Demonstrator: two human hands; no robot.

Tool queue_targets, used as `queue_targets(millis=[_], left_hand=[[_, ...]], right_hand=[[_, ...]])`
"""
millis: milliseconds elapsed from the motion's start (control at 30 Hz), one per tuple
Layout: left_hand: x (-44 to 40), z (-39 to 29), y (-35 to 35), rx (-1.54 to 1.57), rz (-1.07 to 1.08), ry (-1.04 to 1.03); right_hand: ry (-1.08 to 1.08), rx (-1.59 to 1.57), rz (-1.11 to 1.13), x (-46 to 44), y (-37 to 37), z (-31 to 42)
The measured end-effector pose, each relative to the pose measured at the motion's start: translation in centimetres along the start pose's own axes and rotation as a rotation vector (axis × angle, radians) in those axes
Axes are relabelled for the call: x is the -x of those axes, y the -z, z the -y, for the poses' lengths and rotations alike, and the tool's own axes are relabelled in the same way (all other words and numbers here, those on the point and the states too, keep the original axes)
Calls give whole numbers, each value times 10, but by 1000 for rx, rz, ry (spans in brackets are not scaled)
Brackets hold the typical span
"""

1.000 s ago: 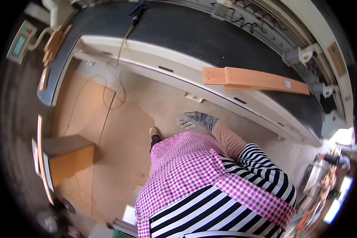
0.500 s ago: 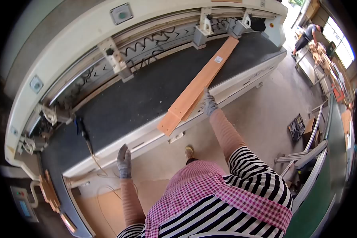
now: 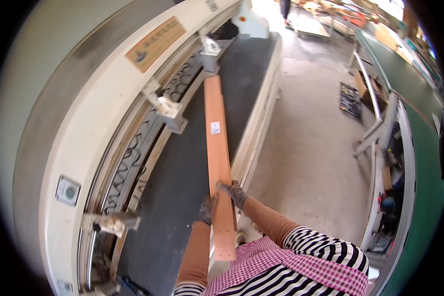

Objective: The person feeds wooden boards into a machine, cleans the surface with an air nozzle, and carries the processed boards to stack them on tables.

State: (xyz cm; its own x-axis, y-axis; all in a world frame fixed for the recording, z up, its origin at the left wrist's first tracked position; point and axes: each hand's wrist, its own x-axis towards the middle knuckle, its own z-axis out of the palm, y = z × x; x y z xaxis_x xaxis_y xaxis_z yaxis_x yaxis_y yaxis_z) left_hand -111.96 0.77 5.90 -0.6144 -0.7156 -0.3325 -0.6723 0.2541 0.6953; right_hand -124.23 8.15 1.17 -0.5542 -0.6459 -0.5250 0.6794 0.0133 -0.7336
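Long reddish-brown wooden boards, stacked together with a white label on top, lie over the dark bed of the machine, their near end reaching towards my apron. My left hand, in a grey glove, grips the left edge of the boards. On the right edge, my right hand, gloved as well, is closed with its thumb over the top face. The undersides of the boards and some of my fingers are hidden.
The machine's dark bed runs ahead, with clamps along its left side. A green-topped table stands right, near an open tool case on the floor. Far off, a person's legs show.
The view has turned right along the machine. Both hands have come onto the boards and closed on their edges; the left was apart from them before. The boards now point away from me.
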Motion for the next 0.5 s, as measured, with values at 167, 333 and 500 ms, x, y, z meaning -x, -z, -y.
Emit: queue_targets(millis=[167,333,500], left_hand=[[-7,35,-100,671,150,-105],[2,-46,-101,1114,547,255],[-29,-104,-138,1441,714,185]], right_hand=[[-186,-57,338,31,66,29],[-343,72,209,112,137,68],[-412,220,4,237,199,60]])
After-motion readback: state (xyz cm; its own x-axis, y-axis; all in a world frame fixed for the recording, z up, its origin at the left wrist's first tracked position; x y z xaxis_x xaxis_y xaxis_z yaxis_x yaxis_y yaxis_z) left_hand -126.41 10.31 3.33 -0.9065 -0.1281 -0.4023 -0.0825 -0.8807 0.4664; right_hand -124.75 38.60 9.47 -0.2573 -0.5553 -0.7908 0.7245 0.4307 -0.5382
